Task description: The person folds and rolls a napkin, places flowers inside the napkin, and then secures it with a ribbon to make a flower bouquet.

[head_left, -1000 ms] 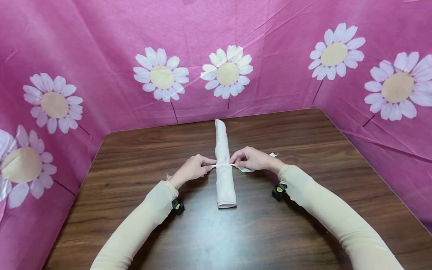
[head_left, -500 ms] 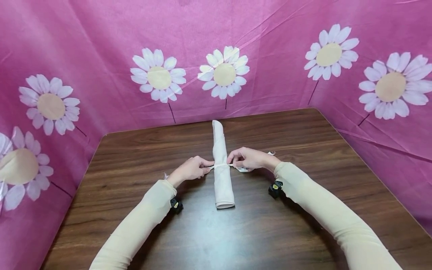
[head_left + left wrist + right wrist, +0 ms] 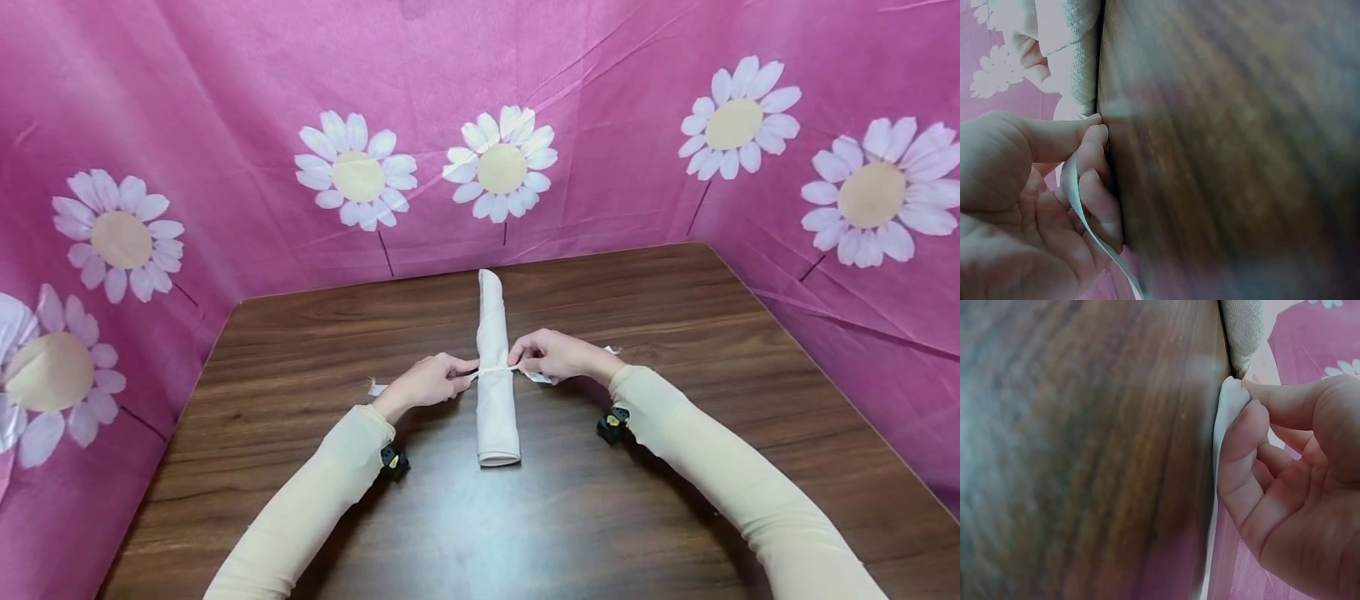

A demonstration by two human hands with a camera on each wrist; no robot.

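Note:
A rolled white cloth [image 3: 498, 417] lies lengthwise on the table, pointing away from me. A narrow white ribbon [image 3: 495, 369] crosses its middle and draws it in slightly. On the left side of the roll, my left hand [image 3: 427, 381] pinches one end of the ribbon between thumb and fingers; in the left wrist view the ribbon [image 3: 1088, 225] trails down past the palm. To the right, my right hand [image 3: 558, 354] pinches the other end close to the roll, and in the right wrist view that ribbon [image 3: 1230, 403] runs down along the tabletop. The ribbon's underside is hidden.
The brown wooden table [image 3: 315, 333] extends around the roll on all sides. A pink curtain [image 3: 600, 183] printed with white daisies hangs along the back and both sides. Loose ribbon tails [image 3: 378, 389] show beyond both hands.
Both hands keep their pinch on the ribbon beside the roll and barely move. A little more of the ribbon tail shows behind the left wrist. The head view shifts slightly.

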